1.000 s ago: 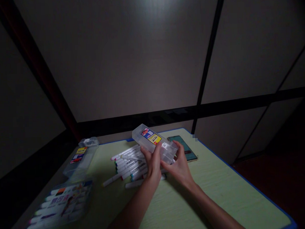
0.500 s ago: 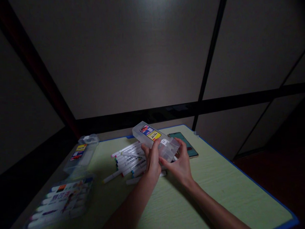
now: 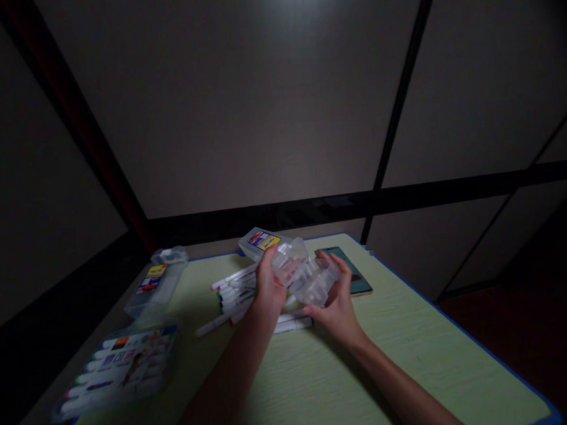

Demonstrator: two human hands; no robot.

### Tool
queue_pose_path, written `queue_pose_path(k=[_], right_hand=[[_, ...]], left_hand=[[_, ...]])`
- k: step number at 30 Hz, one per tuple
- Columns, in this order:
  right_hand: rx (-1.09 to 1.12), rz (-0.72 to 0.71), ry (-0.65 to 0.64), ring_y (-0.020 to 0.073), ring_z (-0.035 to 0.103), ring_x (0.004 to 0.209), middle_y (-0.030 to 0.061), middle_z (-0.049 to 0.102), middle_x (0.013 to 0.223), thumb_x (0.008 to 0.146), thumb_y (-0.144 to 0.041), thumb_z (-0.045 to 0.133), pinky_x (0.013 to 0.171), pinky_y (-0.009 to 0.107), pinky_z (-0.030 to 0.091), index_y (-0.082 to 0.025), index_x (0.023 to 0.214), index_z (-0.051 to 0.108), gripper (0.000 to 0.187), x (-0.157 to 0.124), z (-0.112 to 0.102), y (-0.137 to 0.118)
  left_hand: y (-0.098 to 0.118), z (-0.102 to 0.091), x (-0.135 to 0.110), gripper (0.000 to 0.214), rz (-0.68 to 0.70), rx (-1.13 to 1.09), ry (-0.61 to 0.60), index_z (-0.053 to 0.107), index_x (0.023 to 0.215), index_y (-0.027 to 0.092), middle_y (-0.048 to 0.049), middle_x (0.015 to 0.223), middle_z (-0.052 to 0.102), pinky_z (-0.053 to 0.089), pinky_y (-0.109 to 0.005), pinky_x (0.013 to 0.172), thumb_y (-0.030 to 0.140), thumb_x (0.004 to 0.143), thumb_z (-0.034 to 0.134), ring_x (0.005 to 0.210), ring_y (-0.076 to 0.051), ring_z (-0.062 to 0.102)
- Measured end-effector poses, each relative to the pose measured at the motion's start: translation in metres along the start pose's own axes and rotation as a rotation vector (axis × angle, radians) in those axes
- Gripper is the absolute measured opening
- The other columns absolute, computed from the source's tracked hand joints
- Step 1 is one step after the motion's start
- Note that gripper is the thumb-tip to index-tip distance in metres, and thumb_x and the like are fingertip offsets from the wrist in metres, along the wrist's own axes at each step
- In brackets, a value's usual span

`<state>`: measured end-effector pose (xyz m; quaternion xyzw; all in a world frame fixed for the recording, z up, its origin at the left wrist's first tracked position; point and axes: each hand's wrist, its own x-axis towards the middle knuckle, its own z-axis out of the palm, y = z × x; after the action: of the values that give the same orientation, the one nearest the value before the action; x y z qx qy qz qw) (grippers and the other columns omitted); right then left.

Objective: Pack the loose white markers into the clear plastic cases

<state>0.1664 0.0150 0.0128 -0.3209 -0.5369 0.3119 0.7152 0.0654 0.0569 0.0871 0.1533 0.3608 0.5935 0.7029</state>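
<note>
Both hands hold a clear plastic marker box [image 3: 292, 267] a little above the green table [image 3: 363, 371]. My left hand [image 3: 267, 286] grips the box part with the yellow and red label [image 3: 263, 240]. My right hand [image 3: 335, 297] cups the other clear part from below and the right, and the two parts stand apart, opened. Under the hands lies a heap of white markers [image 3: 235, 295] with coloured caps.
A phone [image 3: 353, 275] with a teal screen lies just right of the hands. At the left stand a clear labelled box [image 3: 156, 288] and, nearer, a clear case of markers [image 3: 119, 370]. The table has a blue edge; dark wall panels rise behind.
The closed box has come open between my hands: the labelled part swung left and back, the other part stayed in my right hand. The view shifted slightly.
</note>
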Motion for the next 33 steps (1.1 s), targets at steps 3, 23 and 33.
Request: queue_pose_path(k=[3,23,33], right_hand=[[0.109,0.041,-0.002,0.0285,0.04,0.123,0.0114,0.036,0.137,0.05,-0.062,0.072,0.101,0.045,0.035,-0.026,0.123,0.036,0.089,0.005,-0.005,0.004],[0.237,0.544,-0.401,0.0178,0.061,0.095,0.0055,0.052,0.127,0.061,-0.031,0.074,0.079,0.033,0.049,-0.033,0.136,0.029,0.087,0.028,-0.053,-0.021],[0.208,0.674,-0.321,0.0126,0.064,0.073,0.0032,0.053,0.127,0.066,-0.023,0.066,0.054,0.024,0.053,-0.035,0.133,0.034,0.076,0.027,-0.046,-0.023]], left_hand=[[0.006,-0.001,0.0,0.024,-0.021,-0.005,0.0,0.056,0.102,0.015,-0.0027,0.068,0.061,0.053,-0.028,0.06,0.026,0.083,0.047,0.058,-0.016,0.063],[-0.021,-0.002,-0.002,0.012,-0.233,0.097,-0.148,0.062,0.086,0.012,-0.004,0.068,0.064,0.046,-0.019,0.049,0.019,0.079,0.056,0.055,-0.012,0.06],[-0.024,-0.002,-0.001,0.009,-0.284,0.132,-0.092,0.061,0.077,0.013,-0.001,0.063,0.061,0.041,-0.016,0.046,0.019,0.081,0.055,0.05,-0.008,0.055]])
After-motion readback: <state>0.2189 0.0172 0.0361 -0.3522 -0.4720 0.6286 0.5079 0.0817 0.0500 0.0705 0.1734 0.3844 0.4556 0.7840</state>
